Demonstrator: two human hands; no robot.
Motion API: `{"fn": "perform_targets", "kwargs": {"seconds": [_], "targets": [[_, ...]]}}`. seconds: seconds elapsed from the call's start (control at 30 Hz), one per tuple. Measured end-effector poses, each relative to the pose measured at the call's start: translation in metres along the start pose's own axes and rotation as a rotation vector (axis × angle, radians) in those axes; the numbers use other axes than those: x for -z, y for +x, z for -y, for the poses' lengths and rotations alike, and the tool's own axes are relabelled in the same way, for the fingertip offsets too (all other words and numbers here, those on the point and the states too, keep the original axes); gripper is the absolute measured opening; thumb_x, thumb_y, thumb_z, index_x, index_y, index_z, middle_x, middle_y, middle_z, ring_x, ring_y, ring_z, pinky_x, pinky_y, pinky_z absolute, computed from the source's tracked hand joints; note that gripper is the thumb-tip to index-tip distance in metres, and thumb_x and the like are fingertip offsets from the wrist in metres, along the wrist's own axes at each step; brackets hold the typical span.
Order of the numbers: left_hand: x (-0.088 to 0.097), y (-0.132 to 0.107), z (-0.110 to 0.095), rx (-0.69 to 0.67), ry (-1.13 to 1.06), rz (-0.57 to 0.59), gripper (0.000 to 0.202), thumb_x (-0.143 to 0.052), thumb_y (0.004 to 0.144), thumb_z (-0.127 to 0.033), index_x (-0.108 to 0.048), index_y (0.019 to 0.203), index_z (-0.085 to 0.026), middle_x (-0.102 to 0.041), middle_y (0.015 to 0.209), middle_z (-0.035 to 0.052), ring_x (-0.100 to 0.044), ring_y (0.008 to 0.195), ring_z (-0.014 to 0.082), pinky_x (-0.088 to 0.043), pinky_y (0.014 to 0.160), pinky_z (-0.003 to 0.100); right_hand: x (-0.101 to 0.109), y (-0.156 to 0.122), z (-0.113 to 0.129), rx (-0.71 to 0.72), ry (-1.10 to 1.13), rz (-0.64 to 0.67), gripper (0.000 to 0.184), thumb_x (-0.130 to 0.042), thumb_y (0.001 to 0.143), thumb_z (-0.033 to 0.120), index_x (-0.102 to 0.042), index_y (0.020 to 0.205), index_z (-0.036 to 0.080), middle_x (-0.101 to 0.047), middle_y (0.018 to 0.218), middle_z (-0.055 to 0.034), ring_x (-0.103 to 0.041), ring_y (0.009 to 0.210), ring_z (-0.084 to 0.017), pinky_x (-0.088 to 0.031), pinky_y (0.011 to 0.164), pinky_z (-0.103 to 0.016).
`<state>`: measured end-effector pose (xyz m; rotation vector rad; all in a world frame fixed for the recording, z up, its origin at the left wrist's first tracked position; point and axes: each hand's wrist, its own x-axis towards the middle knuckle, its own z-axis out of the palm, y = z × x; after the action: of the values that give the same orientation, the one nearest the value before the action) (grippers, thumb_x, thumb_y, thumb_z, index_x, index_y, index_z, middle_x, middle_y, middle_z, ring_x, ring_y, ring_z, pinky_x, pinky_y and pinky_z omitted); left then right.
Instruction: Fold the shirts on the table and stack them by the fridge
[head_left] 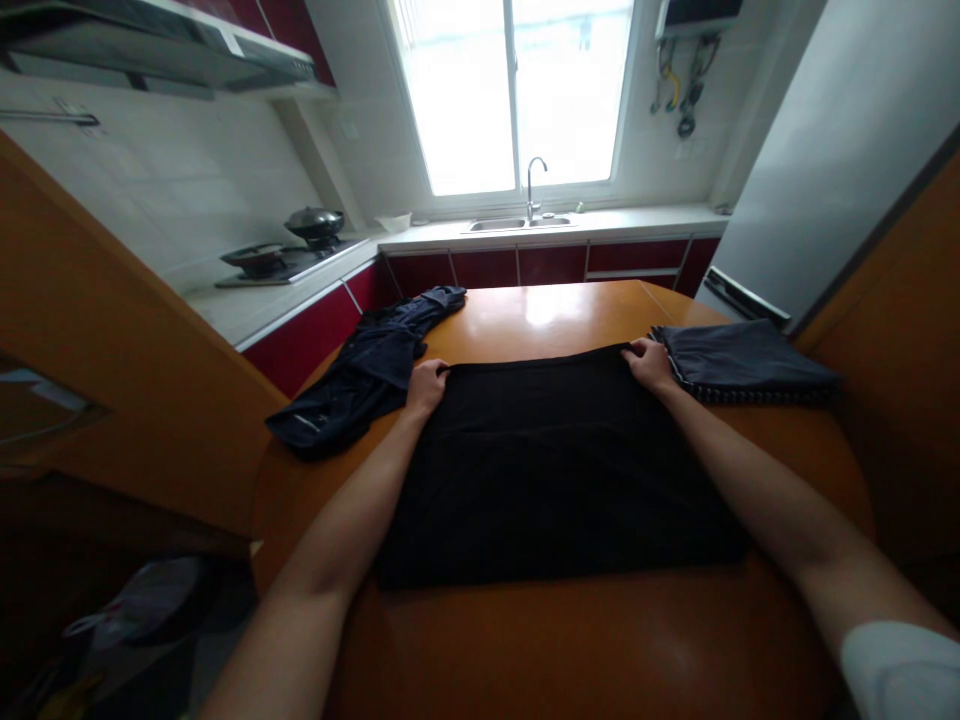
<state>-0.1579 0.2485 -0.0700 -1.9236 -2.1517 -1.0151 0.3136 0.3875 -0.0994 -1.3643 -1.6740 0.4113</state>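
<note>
A black garment point(555, 470) lies spread flat in the middle of a round orange wooden table point(585, 640). My left hand point(426, 385) is closed on its far left corner. My right hand point(649, 363) pinches its far right corner. Both arms reach out over the cloth's side edges. A crumpled dark blue garment point(367, 370) lies just left of my left hand. A folded dark grey garment point(739, 362) rests just right of my right hand.
Behind the table runs a kitchen counter with red cabinets point(525, 265), a sink and tap point(531, 205) under a bright window, and a stove with pans point(292, 250) at left. A grey fridge point(817, 170) stands at right. Wooden chair backs flank the table.
</note>
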Motion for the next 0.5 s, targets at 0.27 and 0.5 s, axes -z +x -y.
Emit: {"fn": "perform_targets", "kwargs": {"seconds": [0.27, 0.5], "targets": [[-0.0015, -0.001, 0.0003, -0.002, 0.007, 0.0, 0.015, -0.063, 0.086, -0.017, -0.075, 0.095, -0.017, -0.076, 0.103, 0.0115, -0.07, 0.102, 0.027, -0.051, 0.097, 0.038, 0.0008, -0.0012, 0.0034, -0.012, -0.016, -0.011, 0.015, -0.066, 0.077, 0.033, -0.068, 0.079, 0.018, -0.075, 0.083, -0.0115, -0.069, 0.078, -0.026, -0.054, 0.077, -0.037], [-0.0001, -0.0009, -0.0005, 0.001, 0.008, -0.005, 0.015, -0.064, 0.085, -0.017, -0.075, 0.095, -0.017, -0.076, 0.102, 0.0112, -0.07, 0.101, 0.027, -0.052, 0.097, 0.039, 0.0016, -0.0011, 0.0049, -0.023, 0.008, -0.007, 0.014, -0.067, 0.077, 0.032, -0.069, 0.079, 0.018, -0.076, 0.084, -0.0116, -0.069, 0.08, -0.026, -0.054, 0.077, -0.037]]}}
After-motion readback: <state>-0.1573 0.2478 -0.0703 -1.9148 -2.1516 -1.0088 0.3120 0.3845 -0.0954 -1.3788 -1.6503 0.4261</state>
